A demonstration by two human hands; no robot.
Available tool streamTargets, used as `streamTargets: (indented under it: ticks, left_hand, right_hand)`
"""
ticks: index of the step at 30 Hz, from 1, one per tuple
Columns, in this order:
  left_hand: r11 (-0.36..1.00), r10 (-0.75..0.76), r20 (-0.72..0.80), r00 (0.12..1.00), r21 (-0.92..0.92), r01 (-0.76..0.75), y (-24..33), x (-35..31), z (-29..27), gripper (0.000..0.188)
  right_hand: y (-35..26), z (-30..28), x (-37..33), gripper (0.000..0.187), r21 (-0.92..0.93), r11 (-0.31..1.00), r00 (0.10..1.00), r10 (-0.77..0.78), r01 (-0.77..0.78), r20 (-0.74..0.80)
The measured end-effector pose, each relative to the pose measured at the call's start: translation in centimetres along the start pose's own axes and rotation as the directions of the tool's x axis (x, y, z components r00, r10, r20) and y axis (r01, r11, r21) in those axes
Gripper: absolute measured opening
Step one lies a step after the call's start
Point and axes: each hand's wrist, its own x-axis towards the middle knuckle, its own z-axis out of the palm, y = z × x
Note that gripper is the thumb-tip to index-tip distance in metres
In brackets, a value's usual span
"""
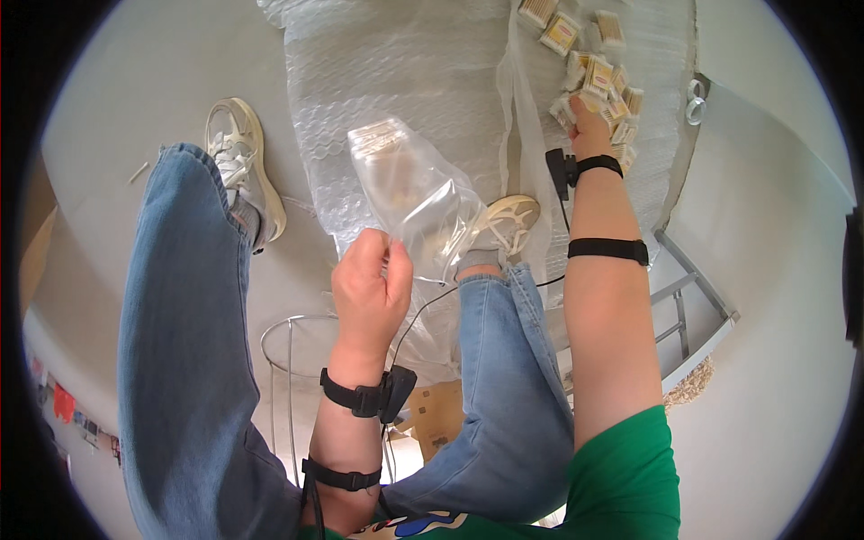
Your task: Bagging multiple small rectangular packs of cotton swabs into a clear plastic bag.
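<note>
My left hand (371, 283) is closed in a pinch on the near edge of a clear plastic bag (418, 193). The bag stretches away from me, and a pack of thin sticks (378, 137) shows in its far end. At the far right, my right hand (589, 130) reaches into a loose pile of small clear packs of cotton swabs (598, 76), some with yellow labels. Its fingers are bent around a pack at the near side of the pile, with the fingertips partly hidden among the packs.
Wrinkled bubble wrap (396, 54) covers the floor under the bag and pile. My shoes (238, 153) stand on either side of the bag. A grey metal frame (693, 315) is at right, a wire stand (292, 346) by my left forearm, and white tape rolls (695, 110) at far right.
</note>
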Motion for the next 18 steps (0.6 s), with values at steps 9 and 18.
streamTargets:
  ticks: [9,18]
  left_hand:
    - [0.950,-0.279,-0.104,0.955,0.113,0.290,1.0,-2.1,1.9,0.037]
    - [0.816,-0.553,0.182,0.813,-0.081,0.572,-0.4,-4.6,4.6,0.022]
  right_hand:
    - [0.5,-3.3,-11.3,0.030,0.457,0.877,0.918,-0.053,-0.145,0.392]
    - [-5.7,-0.3,-30.0,0.018,-0.244,0.208,0.292,-0.240,0.947,0.926]
